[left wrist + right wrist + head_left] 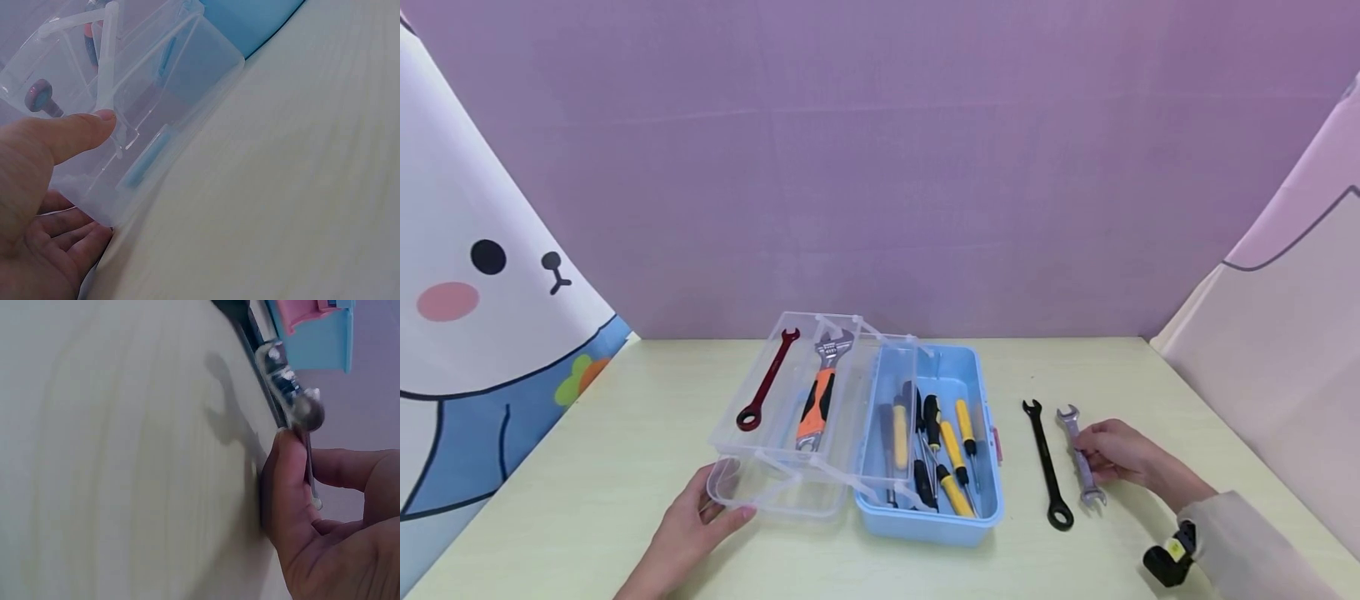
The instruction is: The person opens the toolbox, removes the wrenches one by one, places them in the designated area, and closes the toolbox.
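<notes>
My right hand (1116, 452) pinches a silver double open-end wrench (1085, 467) by its shank between thumb and fingers. In the right wrist view, the wrench (290, 387) is tilted and casts a shadow on the table. Just to its left lies a black combination wrench (1047, 467). At the near left corner of the toolbox's clear plastic lid and tray (820, 500), my left hand (688, 521) grips the side, thumb in front and fingers behind. The tray holds a red combination wrench (767, 383) and an adjustable wrench (820, 396) with an orange-and-black handle.
The light blue toolbox (925, 527) stands open at the centre, with several yellow-and-black screwdrivers (952, 450) inside. A pink latch (997, 446) sticks out on its right side. A purple curtain (925, 183) hangs behind the pale wooden table (647, 400).
</notes>
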Motion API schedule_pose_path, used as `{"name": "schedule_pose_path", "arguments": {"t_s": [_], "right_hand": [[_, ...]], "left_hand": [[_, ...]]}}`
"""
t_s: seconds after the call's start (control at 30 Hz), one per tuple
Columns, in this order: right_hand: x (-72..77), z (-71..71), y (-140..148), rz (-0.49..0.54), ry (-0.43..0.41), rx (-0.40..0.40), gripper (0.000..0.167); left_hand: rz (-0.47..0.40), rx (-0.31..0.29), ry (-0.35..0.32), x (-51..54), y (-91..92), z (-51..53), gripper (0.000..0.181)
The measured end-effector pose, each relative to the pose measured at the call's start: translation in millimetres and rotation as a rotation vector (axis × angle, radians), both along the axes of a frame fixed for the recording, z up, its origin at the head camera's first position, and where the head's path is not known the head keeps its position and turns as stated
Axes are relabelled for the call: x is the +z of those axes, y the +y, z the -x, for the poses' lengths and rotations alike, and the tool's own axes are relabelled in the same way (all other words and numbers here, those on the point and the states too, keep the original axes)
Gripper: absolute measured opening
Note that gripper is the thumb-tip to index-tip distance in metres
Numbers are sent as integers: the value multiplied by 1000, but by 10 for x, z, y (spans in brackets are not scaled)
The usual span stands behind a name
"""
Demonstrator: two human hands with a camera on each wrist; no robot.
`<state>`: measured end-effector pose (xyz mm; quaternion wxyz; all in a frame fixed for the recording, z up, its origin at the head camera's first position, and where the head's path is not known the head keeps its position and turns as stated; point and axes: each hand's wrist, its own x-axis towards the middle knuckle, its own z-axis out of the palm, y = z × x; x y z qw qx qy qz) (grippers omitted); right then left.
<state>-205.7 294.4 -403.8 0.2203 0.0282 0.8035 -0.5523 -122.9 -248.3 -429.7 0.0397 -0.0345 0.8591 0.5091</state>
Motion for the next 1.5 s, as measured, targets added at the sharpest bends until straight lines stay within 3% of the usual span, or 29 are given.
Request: {"name": "schedule_pose_path", "arguments": {"t_s": [0.5,0.83,1.37,1.5], "right_hand": [[15,3,-66,-150,67,-50,12],[74,13,-190,-400,164,-122,11],[61,50,-205,-575,162,-104,16],[69,57,-213,-592,166,-100,17]], "left_hand": [[0,-5,5,-16,1,7,75],[-9,-5,23,-11,4,-19,73],[34,13,-33,5,18,2,78],[18,-3,-6,-3,4,-1,77]]}}
